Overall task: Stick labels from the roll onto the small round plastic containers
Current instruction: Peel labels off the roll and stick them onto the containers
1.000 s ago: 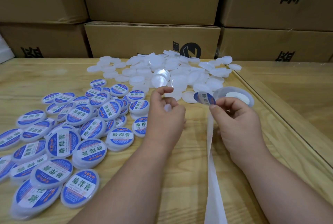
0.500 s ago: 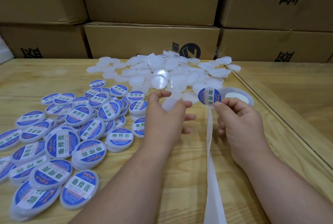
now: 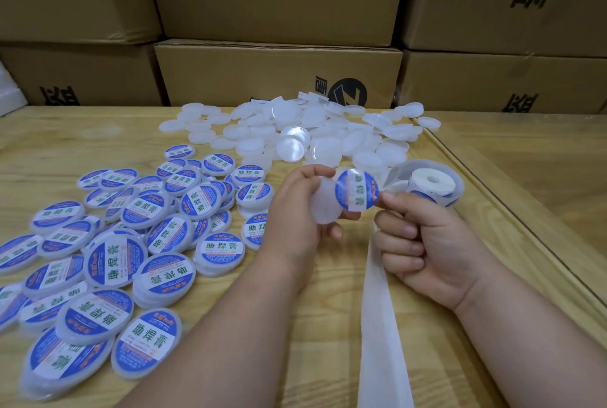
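Here, nearest the viewer, the spent backing strip (image 3: 382, 325) trails toward the bottom edge, passing below the right hand (image 3: 430, 243), which pinches one blue round label (image 3: 357, 190) by its rim between thumb and forefinger, the other fingers curled. Just left of that label, the left hand (image 3: 295, 214) grips a blank container (image 3: 323, 207) by its edges, its face turned toward the label; the label overlaps the container's right side, though whether adhesive has touched cannot be told. Likely faults: landing off-centre (the label is held by one edge only, so its free side may droop and catch first), creasing, or sticking to a fingertip. Left of the label lie the labelled containers (image 3: 144, 263), crowded and overlapping; a sweeping left forearm could scatter them. Just right of the label sits the label roll (image 3: 433, 182), and beyond it a raised table edge (image 3: 512, 220) limits rightward movement. Behind the label lies the pile of unlabelled containers (image 3: 295, 135), then stacked cardboard boxes (image 3: 279, 76) closing the far side. Open tabletop (image 3: 236, 342) remains nearer than the label, between the forearms.
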Demonstrator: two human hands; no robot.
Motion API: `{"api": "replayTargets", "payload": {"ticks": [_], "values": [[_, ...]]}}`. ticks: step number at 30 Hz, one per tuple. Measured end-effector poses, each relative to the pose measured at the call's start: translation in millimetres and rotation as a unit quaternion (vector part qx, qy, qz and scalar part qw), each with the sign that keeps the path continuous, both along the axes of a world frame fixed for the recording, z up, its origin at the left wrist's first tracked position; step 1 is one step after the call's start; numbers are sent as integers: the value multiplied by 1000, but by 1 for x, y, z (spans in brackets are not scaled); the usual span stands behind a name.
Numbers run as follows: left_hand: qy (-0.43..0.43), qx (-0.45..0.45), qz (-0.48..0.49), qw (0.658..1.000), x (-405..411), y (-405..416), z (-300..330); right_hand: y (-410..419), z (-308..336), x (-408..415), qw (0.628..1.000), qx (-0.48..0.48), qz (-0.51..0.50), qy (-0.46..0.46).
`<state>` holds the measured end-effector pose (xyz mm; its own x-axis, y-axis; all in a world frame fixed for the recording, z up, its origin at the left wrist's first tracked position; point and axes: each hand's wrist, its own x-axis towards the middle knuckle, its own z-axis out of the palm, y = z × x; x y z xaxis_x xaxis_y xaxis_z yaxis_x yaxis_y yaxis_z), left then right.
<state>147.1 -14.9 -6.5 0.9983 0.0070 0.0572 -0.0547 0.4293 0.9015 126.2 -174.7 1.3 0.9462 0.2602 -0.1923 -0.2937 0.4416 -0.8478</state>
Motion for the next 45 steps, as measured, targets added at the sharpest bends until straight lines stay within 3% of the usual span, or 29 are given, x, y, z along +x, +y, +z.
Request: {"api": "replayTargets", "payload": {"ticks": [4,14,45], "values": [[8,-53,-12,998,2,2,-2,-1,0,-1,998,24,55,30],[39,-79,-33,996,1,2,2,-6,0,3,993,73,70,55],[14,8,-43,999,7,0,-5,-5,-1,4,991,60,102,63]]}}
